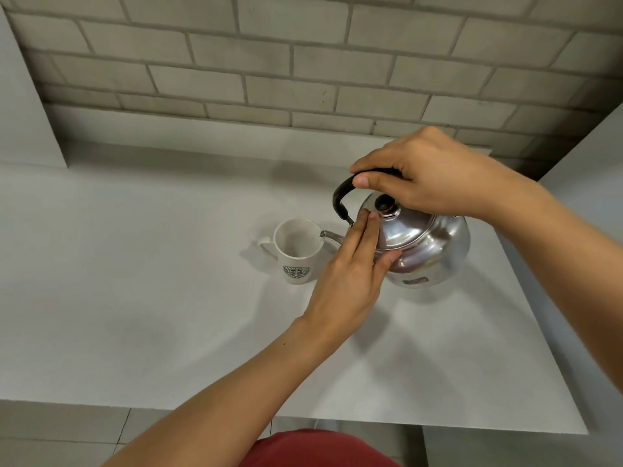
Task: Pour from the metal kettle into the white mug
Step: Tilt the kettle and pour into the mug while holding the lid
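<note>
Our right hand (pixel 435 173) grips the kettle (pixel 428 251) handle; our left hand (pixel 350 274) presses fingers flat on its lid (spout over the mug (pixel 296 251)).

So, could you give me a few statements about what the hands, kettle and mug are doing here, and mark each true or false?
1. The right hand grips the metal kettle's black handle. True.
2. The left hand holds the white mug. False: its fingers rest on the kettle's lid.
3. The kettle's spout reaches the mug's rim. True.
4. The mug lies on its side. False: it stands upright on the white counter.
5. The lid is off. False: it sits on the kettle.
</note>
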A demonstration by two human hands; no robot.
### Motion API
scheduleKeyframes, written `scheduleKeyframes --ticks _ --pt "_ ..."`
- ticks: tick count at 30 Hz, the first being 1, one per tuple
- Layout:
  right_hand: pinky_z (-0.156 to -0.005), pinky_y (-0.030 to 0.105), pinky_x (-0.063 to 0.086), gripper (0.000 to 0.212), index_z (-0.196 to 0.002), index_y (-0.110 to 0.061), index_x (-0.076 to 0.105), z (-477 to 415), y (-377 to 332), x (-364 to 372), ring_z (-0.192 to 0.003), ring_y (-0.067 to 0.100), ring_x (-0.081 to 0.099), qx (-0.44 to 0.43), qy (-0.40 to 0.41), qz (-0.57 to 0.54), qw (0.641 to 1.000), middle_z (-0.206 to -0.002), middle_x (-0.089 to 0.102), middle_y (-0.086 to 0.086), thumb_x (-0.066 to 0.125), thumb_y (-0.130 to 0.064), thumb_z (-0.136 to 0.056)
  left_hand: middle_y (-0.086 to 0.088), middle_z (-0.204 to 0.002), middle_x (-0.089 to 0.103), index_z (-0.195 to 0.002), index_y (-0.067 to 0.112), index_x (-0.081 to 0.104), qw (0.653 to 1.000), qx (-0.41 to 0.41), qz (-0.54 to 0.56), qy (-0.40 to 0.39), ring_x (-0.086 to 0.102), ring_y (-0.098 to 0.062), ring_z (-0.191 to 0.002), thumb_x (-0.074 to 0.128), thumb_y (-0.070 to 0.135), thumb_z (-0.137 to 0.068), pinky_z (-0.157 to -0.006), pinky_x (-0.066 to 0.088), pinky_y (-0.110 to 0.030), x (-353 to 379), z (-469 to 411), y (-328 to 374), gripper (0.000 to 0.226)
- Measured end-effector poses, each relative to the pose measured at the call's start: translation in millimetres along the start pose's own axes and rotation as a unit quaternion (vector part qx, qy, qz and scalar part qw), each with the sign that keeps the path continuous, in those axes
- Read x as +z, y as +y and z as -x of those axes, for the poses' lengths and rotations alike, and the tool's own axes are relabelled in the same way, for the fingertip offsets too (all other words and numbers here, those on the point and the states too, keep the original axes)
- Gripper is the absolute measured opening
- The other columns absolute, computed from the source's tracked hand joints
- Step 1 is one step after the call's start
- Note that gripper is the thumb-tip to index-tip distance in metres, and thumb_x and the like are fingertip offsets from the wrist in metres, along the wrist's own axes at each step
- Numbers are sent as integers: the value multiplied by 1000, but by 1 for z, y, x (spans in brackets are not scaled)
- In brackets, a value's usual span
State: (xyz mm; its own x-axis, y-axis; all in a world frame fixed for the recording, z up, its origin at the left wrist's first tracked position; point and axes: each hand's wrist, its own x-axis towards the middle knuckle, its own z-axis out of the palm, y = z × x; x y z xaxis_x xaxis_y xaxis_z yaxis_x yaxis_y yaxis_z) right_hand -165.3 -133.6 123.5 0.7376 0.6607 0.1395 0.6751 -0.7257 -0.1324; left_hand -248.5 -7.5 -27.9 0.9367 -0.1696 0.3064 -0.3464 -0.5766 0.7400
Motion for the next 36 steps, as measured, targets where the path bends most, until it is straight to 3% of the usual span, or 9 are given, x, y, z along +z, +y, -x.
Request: scheduleKeyframes --ticks 6,11,15,19,25,28,31,36 --pt "-79 44 56 39 -124 -28 74 -7 -8 -4 -84 20 70 2 -17 15 1000 -91 79 -2 50 -51 -102 -3 -170 22 -161 12 27 1000 -6 29 9 23 -11 -151 45 40 -107 -110 18 -11 -1 -2 0 63" --pt "-75 44 56 40 -120 -28 74 -11 -12 -9 -76 14 65 18 -28 23 999 -85 77 -4 50 -54 -100 -1 -170 23 -161 14 26 998 -12 61 8 22 -8 -151 46 41 -108 -105 8 6 -3 -4 0 63" --pt "-72 41 55 36 -117 -29 75 -15 -14 -11 -66 4 55 14 -25 30 999 -83 76 -4 53 -51 -101 0 -169 25 -161 16 27 997 -12 73 14 23 -8 -151 46 43 -107 -107 9 4 -3 -6 1 63" --pt "-74 42 55 34 -117 -29 76 -16 -16 -14 -72 11 55 5 -27 38 999 -86 77 -2 53 -49 -102 0 -168 27 -161 17 28 997 -14 79 22 26 -6 -149 47 44 -107 -107 10 4 -2 -8 2 63" --pt "-73 39 53 32 -116 -29 75 -19 -18 -16 -74 11 51 -1 -34 44 998 -86 77 -3 54 -49 -102 6 -168 27 -161 24 26 994 -21 104 26 21 13 -143 47 49 -107 -108 13 3 0 -9 1 64" --pt "-75 43 55 32 -116 -31 75 -20 -20 -18 -76 14 54 4 -41 44 998 -86 76 -2 53 -50 -102 8 -168 27 -161 26 26 993 -26 111 22 26 2 -149 46 51 -106 -113 19 -3 1 -10 1 64" --pt "-74 44 55 32 -116 -32 75 -21 -22 -18 -76 15 55 4 -48 45 998 -85 75 -2 53 -50 -102 10 -168 26 -161 27 26 992 -32 120 17 26 -1 -150 45 53 -106 -120 30 -23 2 -10 0 64" --pt "-76 46 56 32 -117 -33 75 -23 -25 -21 -82 20 62 1 -59 51 997 -87 76 0 51 -49 -103 8 -167 27 -161 26 27 990 -36 132 19 29 -5 -150 45 54 -105 -118 39 -38 1 -11 0 65"
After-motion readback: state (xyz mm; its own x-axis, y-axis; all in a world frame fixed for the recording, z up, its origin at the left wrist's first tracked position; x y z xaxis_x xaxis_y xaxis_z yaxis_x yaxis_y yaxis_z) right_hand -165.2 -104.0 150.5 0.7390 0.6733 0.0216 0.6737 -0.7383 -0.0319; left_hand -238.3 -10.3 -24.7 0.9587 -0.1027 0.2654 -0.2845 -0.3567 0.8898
